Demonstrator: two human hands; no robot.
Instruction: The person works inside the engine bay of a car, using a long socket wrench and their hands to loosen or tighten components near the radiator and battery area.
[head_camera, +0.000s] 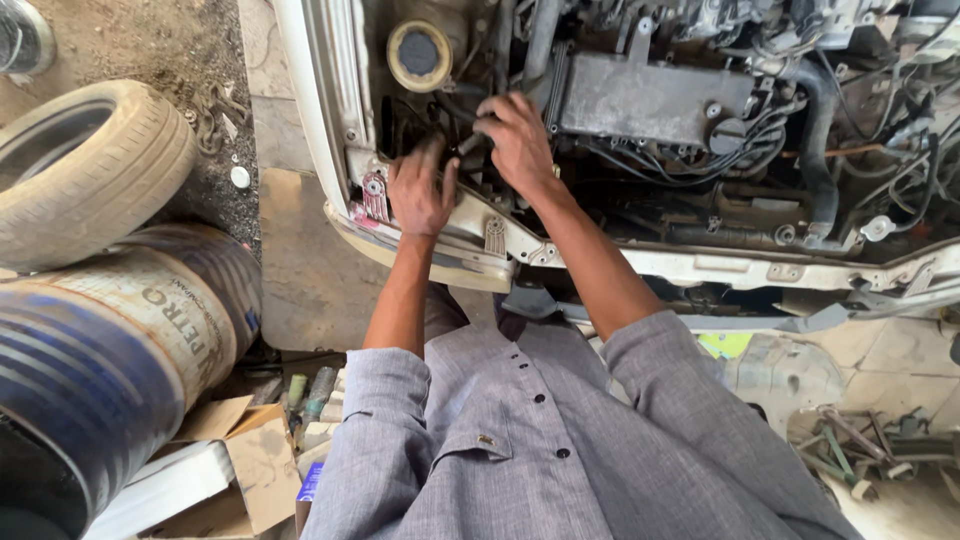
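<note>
left hand (420, 192) spread open on white front panel (470, 235), right hand (517, 140) gripping black hose (462, 112) in engine bay

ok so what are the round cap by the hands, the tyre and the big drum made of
Round cap: looks like plastic, a dull yellowed ring around a dark centre. Tyre: rubber, matte and dust-coated, with tread grooves showing. Drum: apparently painted sheet metal, blue and cream bands with a slight sheen, scuffed and dirty.
</note>
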